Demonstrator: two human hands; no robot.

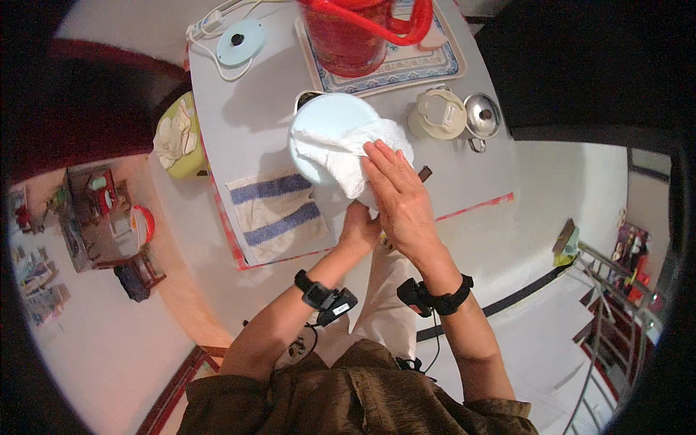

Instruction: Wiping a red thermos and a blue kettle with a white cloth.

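Note:
A light blue rounded vessel (331, 114), seemingly an electric kettle, is held over the near part of the table with its smooth surface facing up. A white cloth (348, 155) is draped across its near right side. My right hand (399, 193) presses on the cloth with its fingers extended and close together. Below the cloth, my left hand (361, 225) supports the vessel from the near side; its fingers are mostly hidden. To the left lies a folded towel (277, 215) with blue stripes. A light blue kettle base (241, 42) with a black connector sits at the far left.
A red bucket (350, 43) stands on a patterned tray (391, 81) at the back. On the right are a cream container (437, 115) and a metal lid (482, 115). A green bin (187, 157) with a cloth over it adjoins the grey table's (255, 147) left edge.

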